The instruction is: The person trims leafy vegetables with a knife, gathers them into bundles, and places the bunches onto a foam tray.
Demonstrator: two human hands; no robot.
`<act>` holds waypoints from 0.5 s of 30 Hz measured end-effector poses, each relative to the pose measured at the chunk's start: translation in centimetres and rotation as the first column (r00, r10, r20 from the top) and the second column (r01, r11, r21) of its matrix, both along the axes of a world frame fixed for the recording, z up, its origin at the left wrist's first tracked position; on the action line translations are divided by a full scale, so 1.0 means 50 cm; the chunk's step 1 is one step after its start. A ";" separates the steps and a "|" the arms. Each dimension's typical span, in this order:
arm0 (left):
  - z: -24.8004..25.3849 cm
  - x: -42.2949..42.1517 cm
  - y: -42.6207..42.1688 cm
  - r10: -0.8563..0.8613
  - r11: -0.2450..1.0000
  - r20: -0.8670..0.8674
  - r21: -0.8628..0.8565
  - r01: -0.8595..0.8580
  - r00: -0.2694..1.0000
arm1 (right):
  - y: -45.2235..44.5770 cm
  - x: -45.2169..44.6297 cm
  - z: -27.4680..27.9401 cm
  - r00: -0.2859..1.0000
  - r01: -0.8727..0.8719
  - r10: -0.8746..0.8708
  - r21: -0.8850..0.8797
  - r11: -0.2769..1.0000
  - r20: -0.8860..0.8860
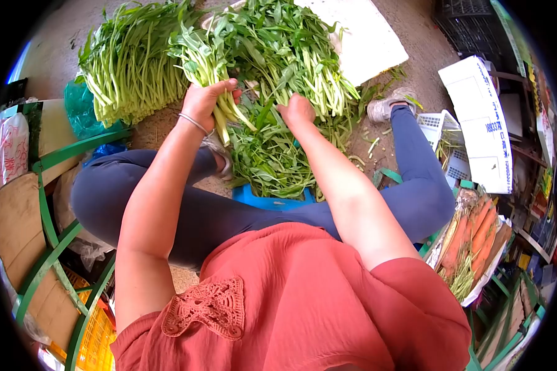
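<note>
Over the floor (pixel 427 74), off the left edge of the white board (pixel 374 43), we've got one bunch of greens (pixel 198 59) in our left hand (pixel 205 104), fingers closed round the pale stems, cut ends angled toward us. Our right hand (pixel 298 114) is down at the near stems of the leafy pile (pixel 278 37); fingertips buried, so we can't tell if it's gripping any. That pile overlaps the board's left edge. Looser greens (pixel 272 164) heap nearer us, blue plastic (pixel 272 200) showing at their near edge. Further left: long-stemmed stack (pixel 130 74), green bag (pixel 83 105) beside it. Far right: white basket (pixel 432 125), carrots (pixel 484 227) nearer us.
</note>
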State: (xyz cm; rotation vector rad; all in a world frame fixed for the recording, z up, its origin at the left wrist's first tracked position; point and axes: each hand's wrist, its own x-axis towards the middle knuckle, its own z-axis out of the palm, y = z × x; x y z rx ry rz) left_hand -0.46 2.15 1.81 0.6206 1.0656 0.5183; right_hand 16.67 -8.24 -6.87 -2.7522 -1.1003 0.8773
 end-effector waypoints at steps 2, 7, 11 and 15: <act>-0.003 -0.008 0.001 0.006 1.000 0.000 -0.013 -0.006 1.000 | 0.008 -0.002 -0.007 0.998 0.063 -0.062 -0.034 0.997 0.024; -0.004 -0.010 0.005 0.024 0.999 -0.054 -0.024 -0.025 0.998 | 0.012 0.014 -0.054 0.986 0.167 -0.167 -0.030 0.986 -0.023; -0.005 -0.007 0.004 0.016 1.000 -0.050 -0.019 -0.017 0.999 | -0.002 0.056 -0.026 0.140 0.709 -0.537 -0.294 0.641 -0.832; -0.005 -0.001 0.004 0.013 1.000 -0.054 -0.011 -0.013 0.998 | -0.043 0.061 0.017 -0.304 0.726 -0.317 -0.434 0.534 -0.898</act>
